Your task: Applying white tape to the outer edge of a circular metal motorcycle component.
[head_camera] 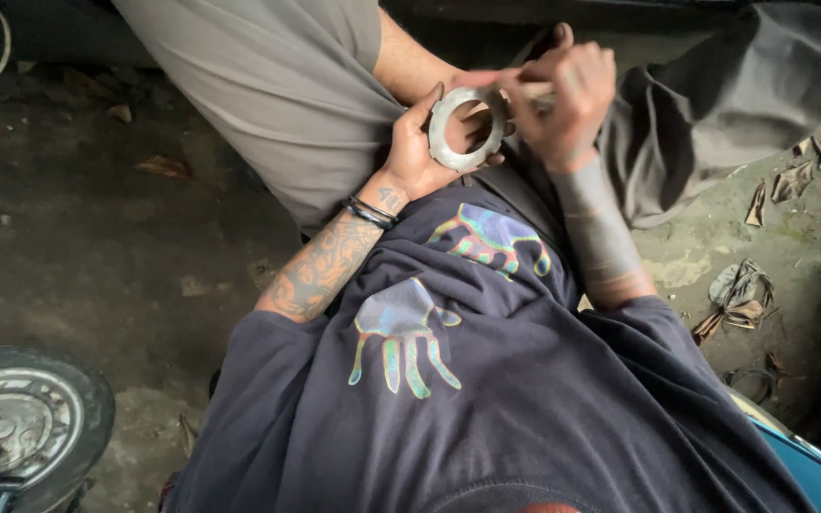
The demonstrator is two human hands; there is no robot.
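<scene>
A metal ring is gripped by the left hand; a half-hidden tool is clenched in the right hand.

Both hands raised together in front of chest. Left hand palm-up, fingers curled in grip, tattooed forearm bent, dark bands at wrist. Right hand fisted, grimy forearm upright.

dull grey metal ring, matt dark cloth shirt
</scene>
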